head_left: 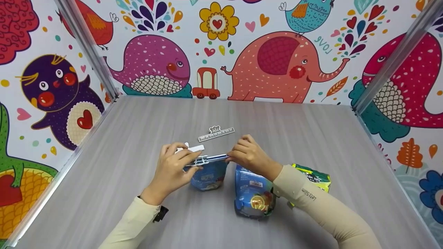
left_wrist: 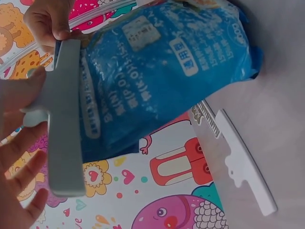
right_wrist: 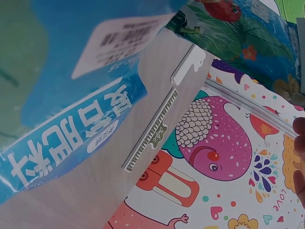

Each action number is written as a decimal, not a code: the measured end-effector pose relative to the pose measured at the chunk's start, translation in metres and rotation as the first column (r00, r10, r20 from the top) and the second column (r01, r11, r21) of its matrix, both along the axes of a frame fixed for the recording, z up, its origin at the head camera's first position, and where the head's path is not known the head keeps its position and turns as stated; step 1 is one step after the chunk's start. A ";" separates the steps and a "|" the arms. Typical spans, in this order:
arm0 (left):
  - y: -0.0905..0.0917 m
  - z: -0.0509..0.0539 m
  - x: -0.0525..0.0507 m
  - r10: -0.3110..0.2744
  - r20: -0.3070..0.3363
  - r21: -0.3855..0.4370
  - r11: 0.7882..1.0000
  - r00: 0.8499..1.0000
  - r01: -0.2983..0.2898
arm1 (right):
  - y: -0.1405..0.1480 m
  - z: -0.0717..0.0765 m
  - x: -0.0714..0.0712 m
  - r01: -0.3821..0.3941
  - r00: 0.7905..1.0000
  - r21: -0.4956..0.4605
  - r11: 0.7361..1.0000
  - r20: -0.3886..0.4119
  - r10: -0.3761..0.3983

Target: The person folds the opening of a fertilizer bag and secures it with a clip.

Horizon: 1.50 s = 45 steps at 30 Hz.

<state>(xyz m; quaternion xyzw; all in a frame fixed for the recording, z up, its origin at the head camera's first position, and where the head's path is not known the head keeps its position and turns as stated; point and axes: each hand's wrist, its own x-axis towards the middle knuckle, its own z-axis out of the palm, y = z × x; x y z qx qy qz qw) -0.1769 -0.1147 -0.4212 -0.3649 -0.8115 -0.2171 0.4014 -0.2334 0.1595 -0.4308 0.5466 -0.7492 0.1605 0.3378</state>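
My left hand (head_left: 173,164) pinches a long pale bag clip (left_wrist: 66,124) between thumb and fingers. The clip lies along the top edge of a blue printed bag (head_left: 208,177); how firmly it bites is hard to see. At the bag's top right corner, my right hand (head_left: 251,154) pinches the edge near the clip's far end. In the left wrist view the bag's printed side (left_wrist: 162,71) faces the camera, and the right hand (left_wrist: 50,21) shows at the top.
A second blue bag (head_left: 254,197) stands right of the held one. Beside it, a green and yellow bag (head_left: 313,176) is partly behind the right forearm. On the table (head_left: 138,121) lie a white clip (left_wrist: 248,167) and a piano-key clip (head_left: 217,134). Patterned walls enclose the table.
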 end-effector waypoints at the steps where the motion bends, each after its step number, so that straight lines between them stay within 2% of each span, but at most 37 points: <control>1: -0.001 0.000 0.000 -0.002 -0.002 0.000 1.000 1.000 0.002 | 0.000 0.000 0.000 0.000 1.000 -0.001 1.000 0.001 0.000; 7: -0.009 -0.001 -0.002 0.006 -0.003 0.008 1.000 1.000 -0.006 | 0.000 0.000 0.001 0.008 1.000 0.008 1.000 0.010 -0.008; 12: -0.020 -0.006 -0.002 0.029 0.015 0.017 0.999 0.999 -0.029 | 0.000 -0.001 0.000 0.005 1.000 0.002 1.000 -0.006 -0.005; 19: -0.034 -0.016 -0.001 0.033 0.076 0.033 0.999 0.997 -0.035 | 0.000 -0.002 -0.001 -0.009 1.000 -0.009 1.000 -0.009 0.009; 31: -0.041 -0.025 -0.002 -0.002 0.179 0.139 0.990 0.984 -0.024 | 0.000 -0.002 -0.001 -0.025 0.999 -0.026 0.999 -0.022 0.024; 38: -0.041 -0.030 -0.003 -0.049 0.256 0.216 0.976 0.965 -0.008 | 0.000 -0.005 0.001 -0.014 1.000 -0.038 0.999 0.001 0.014; 42: -0.041 -0.031 -0.003 -0.094 0.314 0.275 0.961 0.945 0.004 | -0.001 -0.005 0.002 -0.011 1.000 -0.053 0.999 0.023 0.012; 45: -0.040 -0.030 -0.003 -0.134 0.361 0.328 0.945 0.923 0.010 | -0.002 -0.005 0.002 -0.008 0.999 -0.061 0.998 0.050 0.011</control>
